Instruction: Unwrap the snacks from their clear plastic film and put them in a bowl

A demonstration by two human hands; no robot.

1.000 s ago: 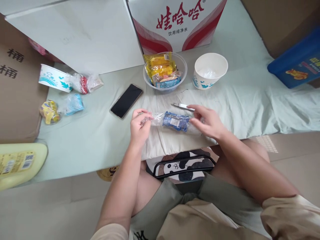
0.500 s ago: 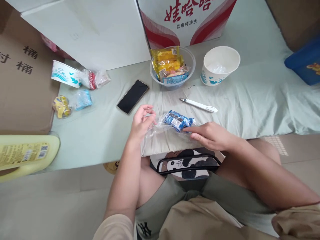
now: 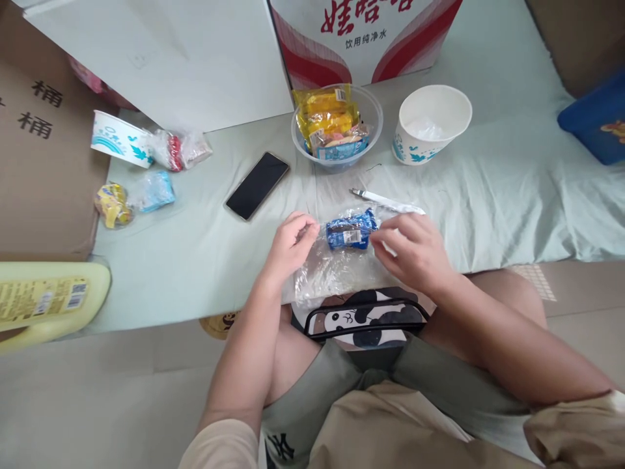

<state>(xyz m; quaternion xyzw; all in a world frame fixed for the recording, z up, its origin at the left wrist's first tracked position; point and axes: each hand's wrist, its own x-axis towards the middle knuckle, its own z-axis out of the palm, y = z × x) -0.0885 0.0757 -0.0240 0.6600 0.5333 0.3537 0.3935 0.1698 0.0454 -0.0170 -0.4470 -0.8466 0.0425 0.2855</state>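
Note:
A blue snack packet (image 3: pixel 350 230) with a white barcode label lies in or on a clear plastic bag (image 3: pixel 327 277) near the front edge of the cloth. My left hand (image 3: pixel 293 244) pinches the bag's upper left edge between thumb and fingers. At the packet's right end my right hand (image 3: pixel 414 251) is closed, thumb against fingertips, on the clear plastic there. Just behind the right hand lies a white utility knife (image 3: pixel 383 200), its handle end partly covered by that hand.
Behind the packet stand a clear bowl (image 3: pixel 378 124) of snack packets and a paper cup (image 3: pixel 407 124) with crumpled plastic inside. A phone (image 3: pixel 258 185) lies to the left, beyond it a tipped paper cup (image 3: pixel 116 140) and several wrapped bundles (image 3: pixel 113 205). Cartons (image 3: pixel 161 58) rise behind.
The blue packet has turned to lie straighter. My left hand has moved right and closed on the bag's edge. My right hand has risen from pointing at the packet to a pinch.

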